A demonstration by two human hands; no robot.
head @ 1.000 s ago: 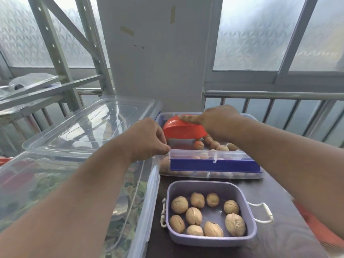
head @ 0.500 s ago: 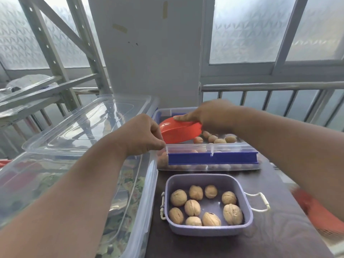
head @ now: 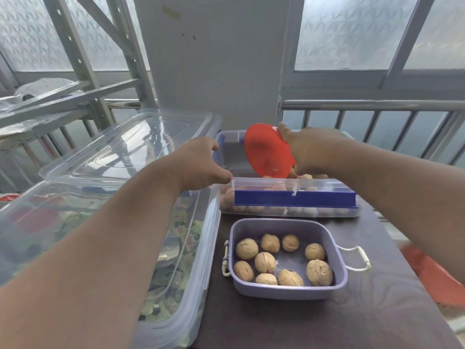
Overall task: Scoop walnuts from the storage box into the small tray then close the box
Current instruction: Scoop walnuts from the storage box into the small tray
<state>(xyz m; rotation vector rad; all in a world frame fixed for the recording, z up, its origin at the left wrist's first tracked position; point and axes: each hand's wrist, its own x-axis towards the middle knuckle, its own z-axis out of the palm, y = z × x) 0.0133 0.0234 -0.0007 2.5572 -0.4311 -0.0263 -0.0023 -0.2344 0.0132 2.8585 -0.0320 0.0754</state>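
A clear storage box (head: 289, 210) with a blue clip stands open on the dark table, walnuts (head: 305, 177) inside. My right hand (head: 314, 152) grips a red scoop (head: 266, 149), tipped steeply on edge over the box's back half. My left hand (head: 201, 165) holds the box's front left corner, thumb on the rim. In front of the box sits the small lilac tray (head: 339, 275) with several walnuts (head: 265, 261) in it.
A large clear tub with a lid (head: 120, 157) fills the left side, right against the box and tray. A railing (head: 377, 104) and pillar stand behind. Something red-orange (head: 432, 275) lies at the table's right edge. Bare dark table (head: 327, 323) lies near me.
The red scoop has turned from lying flat over the box to standing steeply on edge, its underside facing me. My left hand stays on the box corner.
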